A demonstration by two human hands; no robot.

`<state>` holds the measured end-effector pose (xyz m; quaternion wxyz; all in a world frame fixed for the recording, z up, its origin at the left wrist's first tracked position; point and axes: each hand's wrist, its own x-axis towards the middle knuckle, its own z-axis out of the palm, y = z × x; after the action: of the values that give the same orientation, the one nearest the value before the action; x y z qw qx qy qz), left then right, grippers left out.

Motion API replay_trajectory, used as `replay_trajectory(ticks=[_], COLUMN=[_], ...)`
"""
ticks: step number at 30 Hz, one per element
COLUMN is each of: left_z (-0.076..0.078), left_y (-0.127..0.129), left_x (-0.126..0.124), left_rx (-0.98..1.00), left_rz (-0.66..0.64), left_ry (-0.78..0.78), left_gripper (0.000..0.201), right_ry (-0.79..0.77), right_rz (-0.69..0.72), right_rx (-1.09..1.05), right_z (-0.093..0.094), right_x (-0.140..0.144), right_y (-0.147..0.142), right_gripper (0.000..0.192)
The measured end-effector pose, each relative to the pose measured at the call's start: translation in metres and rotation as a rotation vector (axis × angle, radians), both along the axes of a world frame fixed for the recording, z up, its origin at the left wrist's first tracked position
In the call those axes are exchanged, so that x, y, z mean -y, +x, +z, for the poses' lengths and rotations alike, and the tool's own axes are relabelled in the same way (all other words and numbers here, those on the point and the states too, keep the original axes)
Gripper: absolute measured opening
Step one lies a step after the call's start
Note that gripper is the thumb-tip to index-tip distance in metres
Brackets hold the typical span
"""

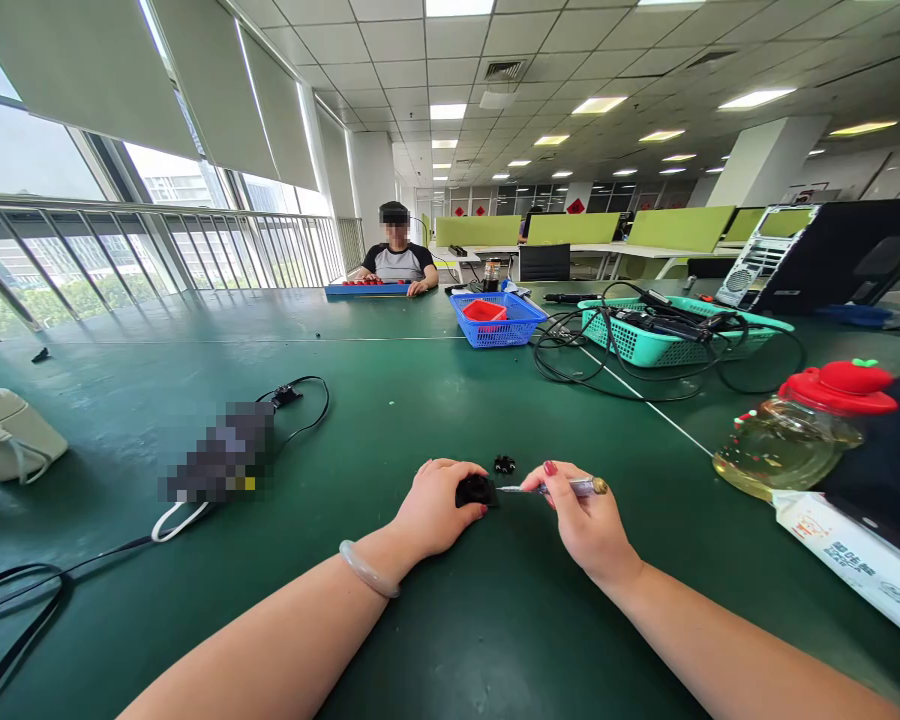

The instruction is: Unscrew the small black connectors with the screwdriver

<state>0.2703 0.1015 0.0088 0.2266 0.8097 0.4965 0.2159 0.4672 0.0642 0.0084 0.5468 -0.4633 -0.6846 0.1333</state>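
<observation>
My left hand [439, 505] is closed round a small black part [477, 490] and steadies it on the green table [390, 620]. The kind of this part is hard to make out. Between the fingers of my right hand [589, 525] is a screwdriver [581, 487] with a clear handle and a yellowish end. Its thin metal shaft points left, and the tip reaches the right side of the black part; whether it sits in a screw is too small to tell. Just beyond my hands lies another small black piece [504, 464].
A blue basket [499, 335] with a red tray and a green basket [675, 348] of black cables stand farther back. At right are a red-lidded bottle [787, 440] and a white box [855, 560]. A corded, blurred object [225, 450] lies left. Another person [397, 260] sits opposite.
</observation>
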Motion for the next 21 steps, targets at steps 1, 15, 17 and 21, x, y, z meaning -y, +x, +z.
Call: replay_trajectory(ticks=[1,15,17,21], left_z=[-0.0006,-0.0007,-0.0002,-0.0001], left_y=[0.0002,0.0021,0.0022,0.0022], left_x=[0.0006,0.0046,0.0051,0.0049], left_rx=[-0.008,-0.064,-0.060,-0.064], left_rz=[-0.014,-0.051,-0.053,-0.064], left_ry=[0.023,0.059,0.052,0.056], left_gripper=[0.039,0.035,0.035,0.035], right_ry=[0.019,0.109,0.113,0.053], right_rz=[0.014,0.125,0.126,0.184], right_rx=[0.026,0.192,0.138,0.187], right_z=[0.0002,0.0042,0.0043,0.0037], right_x=[0.0005,0.0027,0.0034,0.0036], right_y=[-0.0005,-0.0031,-0.0013,-0.0014], right_gripper=[0.046,0.033,0.036,0.037])
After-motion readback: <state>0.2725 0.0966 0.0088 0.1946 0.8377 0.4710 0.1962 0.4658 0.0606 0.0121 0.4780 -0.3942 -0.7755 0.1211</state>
